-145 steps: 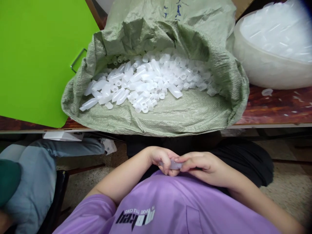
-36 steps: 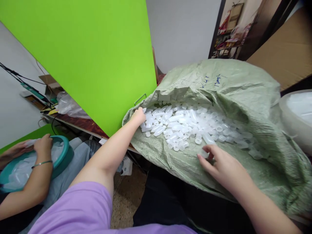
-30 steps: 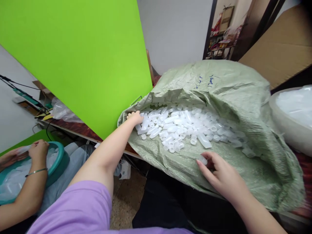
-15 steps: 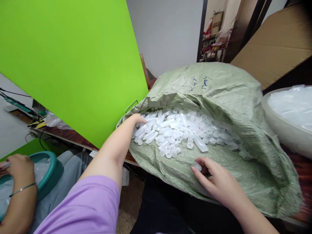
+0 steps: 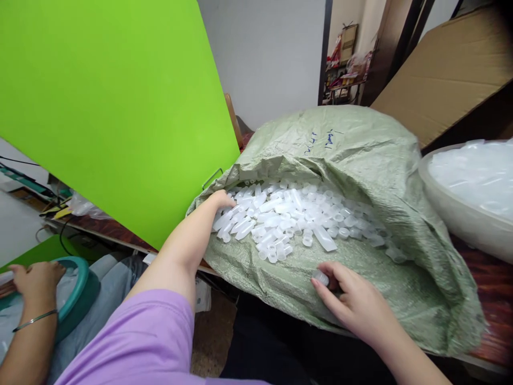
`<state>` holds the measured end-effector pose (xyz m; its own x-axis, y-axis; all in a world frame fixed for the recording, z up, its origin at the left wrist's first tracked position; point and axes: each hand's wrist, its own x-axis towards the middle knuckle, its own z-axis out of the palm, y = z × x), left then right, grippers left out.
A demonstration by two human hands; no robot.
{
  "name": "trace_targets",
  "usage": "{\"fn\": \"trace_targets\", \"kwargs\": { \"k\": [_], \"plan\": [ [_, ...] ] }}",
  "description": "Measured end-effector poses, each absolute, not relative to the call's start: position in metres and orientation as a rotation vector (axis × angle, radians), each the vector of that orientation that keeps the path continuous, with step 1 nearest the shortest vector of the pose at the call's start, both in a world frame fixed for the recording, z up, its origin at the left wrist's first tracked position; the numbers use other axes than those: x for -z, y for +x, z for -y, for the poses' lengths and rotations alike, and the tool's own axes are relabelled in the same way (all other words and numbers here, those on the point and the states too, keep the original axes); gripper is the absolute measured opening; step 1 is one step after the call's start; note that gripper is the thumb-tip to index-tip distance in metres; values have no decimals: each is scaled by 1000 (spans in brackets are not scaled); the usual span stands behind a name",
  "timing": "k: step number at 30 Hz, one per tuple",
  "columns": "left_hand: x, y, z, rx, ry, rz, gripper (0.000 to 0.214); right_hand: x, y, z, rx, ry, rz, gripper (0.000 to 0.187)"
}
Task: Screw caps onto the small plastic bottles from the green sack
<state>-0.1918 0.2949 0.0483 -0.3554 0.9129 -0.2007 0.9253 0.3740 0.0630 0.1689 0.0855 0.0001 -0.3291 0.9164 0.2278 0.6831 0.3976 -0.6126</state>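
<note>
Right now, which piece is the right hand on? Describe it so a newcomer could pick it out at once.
Start at the big green woven sack lying open, with a heap of translucent white plastic pieces inside. On the sack's near lip, in front of that heap, the right hand pinches one small cap. It alone sits apart from the heap, on bare sacking.

Sack point(image 5: 360, 160): woven plastic cloth, matt, coarse weave. Vials point(image 5: 280, 214) beyond the right hand point(image 5: 352, 305), and the cap point(image 5: 320, 277) in its grip: translucent plastic, smooth, faint sheen. Tabletop point(image 5: 492, 283) right of the grip: glossy dark wood.
</note>
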Motion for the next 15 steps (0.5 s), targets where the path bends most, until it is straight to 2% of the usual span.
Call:
{"fn": "trace_targets", "kwargs": {
  "k": [11, 15],
  "plan": [
    [-45, -184, -293, 49, 1610, -2503, 33, 2, 167, -85, -555, -1359, 2035, 25],
    [-49, -182, -288, -120, 1638, -2507, 47, 1, 168, -85, -565, -1382, 2048, 25]
  ]
}}
